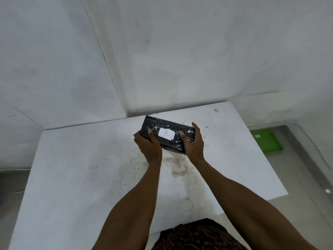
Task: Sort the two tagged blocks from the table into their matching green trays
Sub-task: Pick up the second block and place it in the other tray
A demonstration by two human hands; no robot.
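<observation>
A black block (168, 129) wrapped in shiny film carries a white tag marked "B" on its top face. It is over the far middle of the white table (81, 177), and whether it rests on the surface or is lifted is unclear. My left hand (146, 147) grips its left end and my right hand (193, 141) grips its right end, thumbs on top. One green tray (268, 143) with a small white label lies on the floor to the right of the table. A second block and a second tray are not in view.
White walls meet in a corner right behind the table's far edge. The table's top is stained near its middle. Grey floor shows to the right, around the tray, and at the far left.
</observation>
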